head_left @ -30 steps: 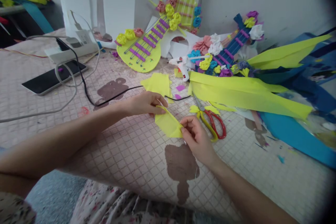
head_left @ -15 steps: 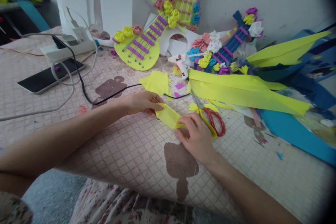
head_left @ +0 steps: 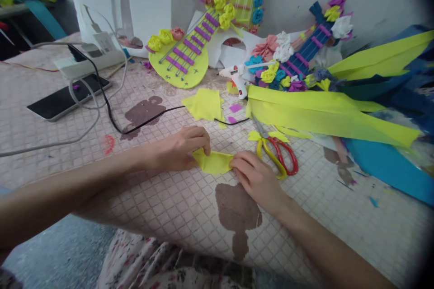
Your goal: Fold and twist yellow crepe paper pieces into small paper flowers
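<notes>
A small yellow paper piece (head_left: 217, 162) is held between both hands, low over the quilted table cover. My left hand (head_left: 185, 148) pinches its left end, fingers curled. At its right end, the fingertips of my right hand (head_left: 256, 178) are closed on the edge. Scissors with red and yellow handles (head_left: 280, 156) lie just beyond my right hand. Behind the held piece rests a stack of yellow paper pieces (head_left: 204, 104).
A white glue gun (head_left: 237, 79) stands behind, its black cord running left. Long yellow paper strips (head_left: 322, 113) and blue paper (head_left: 389, 167) spread right. Decorated paper guitars (head_left: 190, 54) line the wall. A phone (head_left: 68, 97) and power strip (head_left: 90, 58) sit left.
My left hand has moved down and nearer, and the yellow piece has gone from slanted to nearly level. The view has shifted slightly.
</notes>
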{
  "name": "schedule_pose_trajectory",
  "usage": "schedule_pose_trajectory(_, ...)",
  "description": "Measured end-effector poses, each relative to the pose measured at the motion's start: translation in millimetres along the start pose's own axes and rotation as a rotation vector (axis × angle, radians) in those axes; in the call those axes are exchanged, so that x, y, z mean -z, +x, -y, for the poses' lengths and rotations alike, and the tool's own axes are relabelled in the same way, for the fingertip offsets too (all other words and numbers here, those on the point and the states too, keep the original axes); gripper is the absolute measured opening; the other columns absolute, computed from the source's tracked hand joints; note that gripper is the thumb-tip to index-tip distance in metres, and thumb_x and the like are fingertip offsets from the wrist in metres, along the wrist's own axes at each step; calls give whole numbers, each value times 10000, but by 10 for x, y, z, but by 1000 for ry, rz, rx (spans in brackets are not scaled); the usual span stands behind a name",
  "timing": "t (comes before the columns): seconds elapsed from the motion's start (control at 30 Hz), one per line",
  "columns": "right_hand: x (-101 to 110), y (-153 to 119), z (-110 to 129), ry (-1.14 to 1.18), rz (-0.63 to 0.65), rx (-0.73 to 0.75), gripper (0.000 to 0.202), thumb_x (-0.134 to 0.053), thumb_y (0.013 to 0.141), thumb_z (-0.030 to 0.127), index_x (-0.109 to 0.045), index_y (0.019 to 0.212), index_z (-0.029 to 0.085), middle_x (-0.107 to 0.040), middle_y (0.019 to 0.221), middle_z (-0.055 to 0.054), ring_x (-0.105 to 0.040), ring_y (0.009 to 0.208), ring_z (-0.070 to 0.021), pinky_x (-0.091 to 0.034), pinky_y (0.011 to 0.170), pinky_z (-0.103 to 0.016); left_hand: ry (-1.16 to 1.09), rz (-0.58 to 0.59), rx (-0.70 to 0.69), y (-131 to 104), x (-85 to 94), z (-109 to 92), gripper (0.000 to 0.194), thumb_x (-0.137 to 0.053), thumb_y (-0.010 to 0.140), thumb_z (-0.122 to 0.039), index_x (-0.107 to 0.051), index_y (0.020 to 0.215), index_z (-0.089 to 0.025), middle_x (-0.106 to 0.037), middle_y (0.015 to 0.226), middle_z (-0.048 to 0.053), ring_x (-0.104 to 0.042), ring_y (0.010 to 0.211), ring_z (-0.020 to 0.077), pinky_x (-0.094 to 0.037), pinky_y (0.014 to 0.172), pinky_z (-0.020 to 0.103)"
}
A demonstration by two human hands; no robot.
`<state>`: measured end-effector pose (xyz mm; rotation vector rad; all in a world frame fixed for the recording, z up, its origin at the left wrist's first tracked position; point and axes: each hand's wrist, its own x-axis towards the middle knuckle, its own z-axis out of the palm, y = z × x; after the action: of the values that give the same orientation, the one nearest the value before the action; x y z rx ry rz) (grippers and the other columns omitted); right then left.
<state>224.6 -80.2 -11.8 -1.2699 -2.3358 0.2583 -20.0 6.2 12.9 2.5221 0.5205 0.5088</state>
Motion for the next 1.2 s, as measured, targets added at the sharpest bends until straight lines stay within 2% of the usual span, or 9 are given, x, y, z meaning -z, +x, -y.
schedule_pose_trajectory(0.1, 16, -3, -7, 20, -6, -2, 145, -467, 895, 137, -574, 958, 211, -596, 970, -71, -575, 909, -195, -511, 787, -350, 50, 38, -53, -68, -39, -16, 87, -570, 825, -187, -583, 910, -171, -574, 986, 71, -536, 923, 181, -435, 848, 325)
schedule_pose_trajectory(0.23, 38, -1, -13, 23, 12, 6, 116, -490, 896, 174, -589, 950, 202, -605, 968, -77, -575, 895, -198, -511, 777, -362, 81, 79, -103, -163, -57, -23, 131, -562, 877, -288, -575, 943, -175, -608, 989, 71, -547, 947, 198, -403, 893, 368)
schedule_pose_trajectory(0.3, 43, 5, -14, 27, 26, 7, 126, -478, 905, 182, -602, 910, 199, -607, 954, -77, -572, 883, -197, -509, 768, -361, 75, 71, -100, -205, -78, -31, 143, -567, 875, -284, -578, 969, -178, -613, 1011, 72, -552, 963, 203, -406, 908, 375)
schedule_pose_trajectory(0.5, 30, 12, -5, 62, 17, -16, 118, -482, 896, 166, -592, 890, 206, -587, 940, -67, -562, 882, -190, -506, 766, -354, 88, -155, -37, -249, -138, -51, 204, -595, 834, -214, -539, 1022, -160, -565, 1135, 118, -543, 1039, 213, -451, 894, 349)
schedule_pose_trajectory(0.6, 29, 7, 12, 54, 20, -43, 104, -491, 890, 166, -587, 884, 207, -570, 961, -72, -566, 870, -185, -509, 741, -341, 105, -77, -93, -228, -146, -35, 180, -555, 858, -192, -543, 1037, -172, -584, 1190, 107, -531, 1087, 221, -398, 954, 397)
schedule_pose_trajectory(0.73, 38, 6, 23, 29, -6, -50, 103, -500, 881, 153, -589, 875, 204, -577, 1070, -89, -589, 890, -188, -511, 756, -351, 41, 20, -91, -213, -142, -6, 150, -537, 875, -197, -571, 1019, -177, -631, 1135, 83, -552, 1057, 201, -384, 963, 375)
schedule_pose_trajectory(0.87, 40, 19, 11, 83, -9, -12, 131, -490, 879, 129, -580, 876, 224, -636, 1038, -57, -594, 961, -196, -494, 830, -366, -3, 7, -67, -215, -132, 8, 158, -553, 870, -234, -586, 1016, -183, -635, 1133, 81, -557, 1063, 201, -388, 961, 367)
schedule_pose_trajectory(1.07, 25, 32, 16, 196, -32, -120, 126, -524, 828, 103, -551, 829, 226, -637, 978, -41, -595, 915, -183, -481, 784, -332, -44, -44, 5, -205, -160, -16, 342, -664, 795, -378, -556, 1050, -177, -642, 1065, 78, -581, 1008, 204, -407, 941, 362)
schedule_pose_trajectory(1.2, 24, 33, 23, 234, -37, -161, 113, -541, 823, 112, -530, 819, 224, -628, 979, -34, -592, 884, -166, -473, 723, -297, -1, -62, 21, -203, -201, -51, 143, -595, 850, -268, -579, 961, -178, -648, 1055, 62, -580, 1000, 189, -399, 935, 353)
